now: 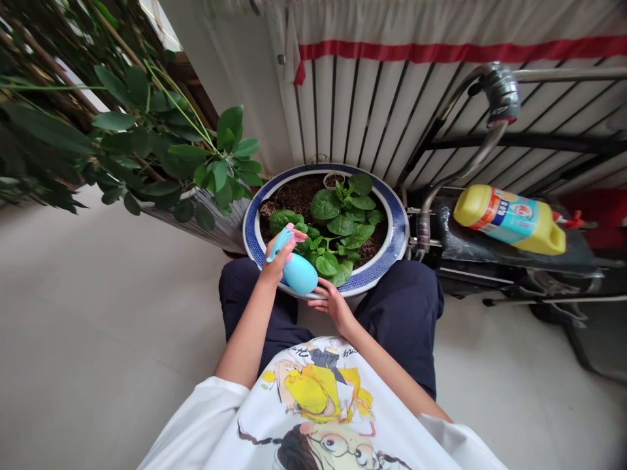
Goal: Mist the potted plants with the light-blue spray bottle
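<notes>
A round blue-and-white planter (398, 230) filled with soil and a low leafy green plant (337, 225) stands in front of my knees. My left hand (280, 256) is closed around the neck and trigger of a small light-blue spray bottle (298, 273) with a pink top, held over the planter's near rim. My right hand (329, 300) reaches under the bottle's rounded base, fingers stretched and touching or nearly touching it.
A tall leafy plant (147, 143) in a grey pot stands at the left. On the right, a dark cart with a curved metal handle (470, 130) carries a yellow jug (509, 219) lying on its side. A white radiator (372, 111) lines the back wall.
</notes>
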Available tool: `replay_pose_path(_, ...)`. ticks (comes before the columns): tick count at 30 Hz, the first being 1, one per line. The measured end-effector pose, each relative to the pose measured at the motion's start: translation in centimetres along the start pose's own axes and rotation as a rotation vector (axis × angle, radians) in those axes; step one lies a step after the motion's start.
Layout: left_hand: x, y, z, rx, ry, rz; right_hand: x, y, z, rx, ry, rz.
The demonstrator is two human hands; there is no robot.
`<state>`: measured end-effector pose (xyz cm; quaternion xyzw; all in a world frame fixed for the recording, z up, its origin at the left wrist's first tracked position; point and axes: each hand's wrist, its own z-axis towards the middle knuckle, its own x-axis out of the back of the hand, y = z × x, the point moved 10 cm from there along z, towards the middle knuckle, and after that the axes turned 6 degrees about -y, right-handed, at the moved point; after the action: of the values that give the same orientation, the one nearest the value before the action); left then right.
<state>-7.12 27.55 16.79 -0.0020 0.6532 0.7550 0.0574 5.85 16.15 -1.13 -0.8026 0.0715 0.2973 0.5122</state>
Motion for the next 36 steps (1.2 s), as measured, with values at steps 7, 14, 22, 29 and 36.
replay_pose_path(7, 1.0, -1.1, 0.3, 0.013, 0.008, -0.091, -0.3, -0.1, -0.2, 0.015, -0.017, -0.024)
replay_pose_path(14, 1.1, -1.8, 0.6, -0.040, -0.008, -0.122, -0.2, 0.1, 0.0, 0.002, -0.008, -0.008)
replay_pose_path(22, 0.2, -0.3, 0.3, -0.071, -0.100, -0.023, -0.7, -0.3, -0.2, 0.013, -0.040, -0.017)
replay_pose_path(29, -1.0, 0.1, 0.0, -0.056, -0.150, -0.009, -0.5, -0.3, -0.2, 0.008, -0.021, -0.005)
replay_pose_path(36, -4.5, -1.4, -0.1, 0.051, -0.221, 0.276, -0.7, -0.1, -0.4, 0.039, -0.051, -0.054)
